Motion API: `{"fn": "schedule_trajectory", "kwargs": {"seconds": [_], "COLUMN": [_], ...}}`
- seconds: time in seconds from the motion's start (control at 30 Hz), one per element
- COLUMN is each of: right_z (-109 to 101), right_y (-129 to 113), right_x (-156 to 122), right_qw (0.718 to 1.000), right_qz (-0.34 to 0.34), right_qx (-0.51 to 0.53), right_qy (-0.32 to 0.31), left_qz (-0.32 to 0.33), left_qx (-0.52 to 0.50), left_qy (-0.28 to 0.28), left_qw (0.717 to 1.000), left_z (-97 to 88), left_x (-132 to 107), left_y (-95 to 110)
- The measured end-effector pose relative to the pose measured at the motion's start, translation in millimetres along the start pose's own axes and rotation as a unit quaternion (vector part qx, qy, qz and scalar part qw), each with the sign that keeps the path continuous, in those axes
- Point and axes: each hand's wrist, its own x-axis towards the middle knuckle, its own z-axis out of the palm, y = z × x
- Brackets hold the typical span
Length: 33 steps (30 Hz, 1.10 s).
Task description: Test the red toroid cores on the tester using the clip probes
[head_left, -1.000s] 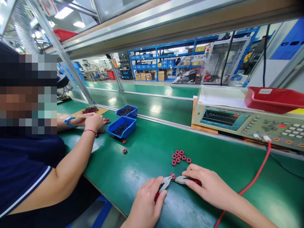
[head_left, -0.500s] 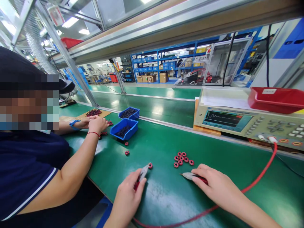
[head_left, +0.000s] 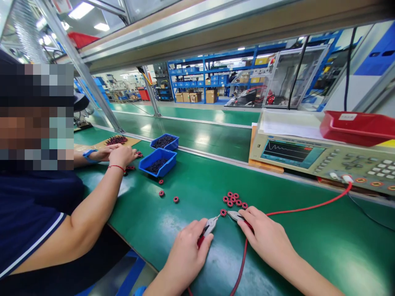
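Note:
My left hand (head_left: 189, 246) is closed on an alligator clip (head_left: 211, 224) with metal jaws and a red handle. My right hand (head_left: 268, 235) squeezes a similar alligator clip (head_left: 235, 216). Between the two clip tips, on the green bench, is a small red-and-black wound ring core (head_left: 223, 212). The left tip meets its left side and the right tip is close by its right side; whether either jaw grips a wire, I cannot tell. Just behind lies a cluster of similar ring cores (head_left: 233, 199). Another loose ring core (head_left: 175, 200) sits farther left.
A tester (head_left: 290, 154) with a lit screen stands at the right, a red bin (head_left: 354, 127) on top. Its red cable (head_left: 311, 210) crosses the bench. Two blue bins (head_left: 166, 163) hold dark parts. At the left, a co-worker's hands (head_left: 120, 155) handle ring cores.
Both clips now flank a ring core at the cluster's front. My left hand has moved right, leaving the ring core it was touching behind on the bench. The view has shifted slightly.

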Motion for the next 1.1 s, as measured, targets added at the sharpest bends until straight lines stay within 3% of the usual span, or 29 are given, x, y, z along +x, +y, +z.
{"fn": "schedule_trajectory", "kwargs": {"seconds": [0.93, 1.1], "right_z": [-0.1, 0.7], "right_y": [-6.7, -2.6], "right_x": [-6.5, -4.5], "right_qw": [0.999, 0.998], "right_qz": [-0.037, -0.025], "right_qx": [-0.005, 0.054], "right_qy": [0.01, 0.005], "left_qz": [0.042, 0.047], "left_qx": [0.036, 0.039], "left_qy": [0.035, 0.036], "left_qw": [0.998, 0.997], "left_z": [12.3, 13.5], "left_x": [-6.9, -8.0], "left_y": [0.1, -0.5]}}
